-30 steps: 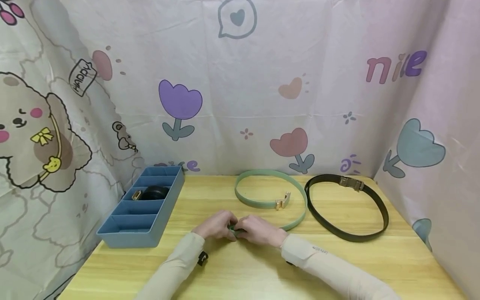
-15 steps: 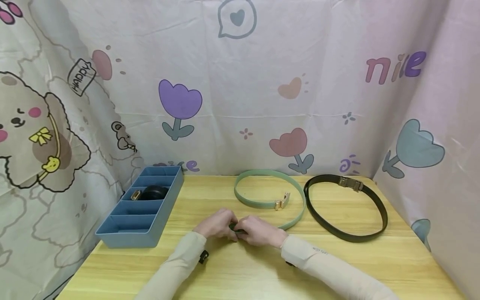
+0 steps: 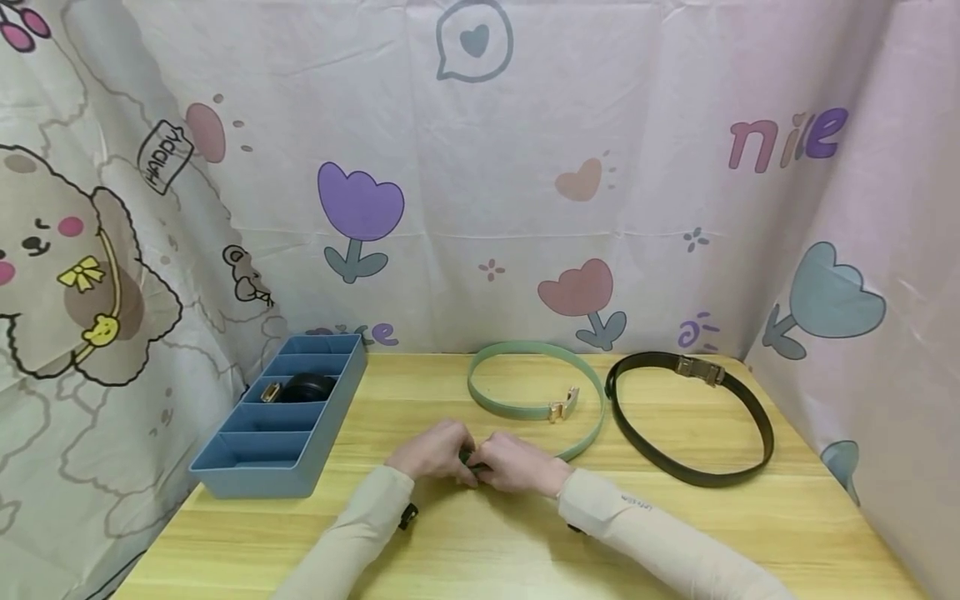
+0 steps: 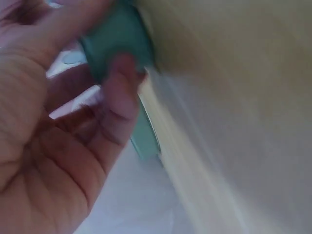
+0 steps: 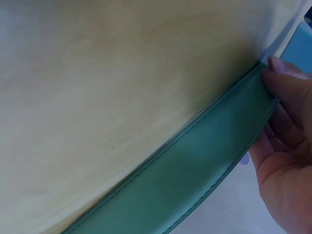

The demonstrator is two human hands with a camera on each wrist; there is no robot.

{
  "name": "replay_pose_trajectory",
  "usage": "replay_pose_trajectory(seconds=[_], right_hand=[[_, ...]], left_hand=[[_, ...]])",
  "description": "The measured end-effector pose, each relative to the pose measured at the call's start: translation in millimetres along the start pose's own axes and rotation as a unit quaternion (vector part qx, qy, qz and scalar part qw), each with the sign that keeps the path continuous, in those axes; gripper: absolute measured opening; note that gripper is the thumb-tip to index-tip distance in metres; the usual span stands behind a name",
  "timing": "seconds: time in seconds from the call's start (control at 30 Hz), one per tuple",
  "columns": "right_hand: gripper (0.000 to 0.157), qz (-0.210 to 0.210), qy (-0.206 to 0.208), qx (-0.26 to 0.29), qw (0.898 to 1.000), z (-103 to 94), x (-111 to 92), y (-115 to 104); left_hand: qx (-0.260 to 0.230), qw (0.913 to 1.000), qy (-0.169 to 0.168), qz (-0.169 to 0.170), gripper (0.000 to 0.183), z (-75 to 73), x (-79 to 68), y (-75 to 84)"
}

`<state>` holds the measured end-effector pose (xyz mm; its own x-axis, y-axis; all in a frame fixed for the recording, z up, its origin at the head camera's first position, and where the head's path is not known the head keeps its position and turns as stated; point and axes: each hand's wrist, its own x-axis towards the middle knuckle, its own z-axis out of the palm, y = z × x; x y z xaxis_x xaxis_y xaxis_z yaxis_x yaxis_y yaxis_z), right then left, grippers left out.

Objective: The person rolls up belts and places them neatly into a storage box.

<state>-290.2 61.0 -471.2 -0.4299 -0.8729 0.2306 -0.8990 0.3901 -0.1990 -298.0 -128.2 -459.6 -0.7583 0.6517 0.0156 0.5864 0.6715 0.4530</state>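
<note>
A light green belt (image 3: 517,412) lies in an open curve on the table, its gold buckle (image 3: 557,411) inside the curve. My left hand (image 3: 431,452) grips the belt's other end, near the table's middle. In the left wrist view, that bent end of green strap (image 4: 119,41) sits between thumb and fingers, partly hidden by them. Close beside it, my right hand (image 3: 521,464) pinches the strap between thumb and fingers. The right wrist view shows the stitched green strap (image 5: 180,161) running away from that pinch, its flat face toward the camera.
To the left stands a blue divided box (image 3: 258,483). One compartment holds a coiled black belt (image 3: 307,387) with a gold buckle. A black belt (image 3: 697,477) forms a loop at the right, next to the green one. A printed curtain (image 3: 465,167) hangs behind the table.
The green belt's loop has drawn slightly left, and a small gap shows between it and the black belt. Both hands stay in nearly the same place, fingers shifting a little on the strap.
</note>
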Motion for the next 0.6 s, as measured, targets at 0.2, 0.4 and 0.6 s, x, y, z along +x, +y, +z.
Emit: replay_pose_trajectory(seconds=[0.2,0.4,0.6], right_hand=[[0.01,-0.001,-0.016,0.024,1.0,-2.8,-4.3,4.2],[0.012,0.009,-0.001,-0.012,1.0,-2.0,-3.3,0.0],[0.013,0.019,0.01,-0.031,0.999,-1.9,-3.2,-2.3]], left_hand=[[0.012,0.9997,-0.012,0.019,0.023,0.5,-0.1,-2.3],[0.001,0.9999,-0.01,0.012,0.024,0.3,0.2,-0.4],[0.017,0.9998,0.003,0.003,0.021,1.7,2.5,2.4]])
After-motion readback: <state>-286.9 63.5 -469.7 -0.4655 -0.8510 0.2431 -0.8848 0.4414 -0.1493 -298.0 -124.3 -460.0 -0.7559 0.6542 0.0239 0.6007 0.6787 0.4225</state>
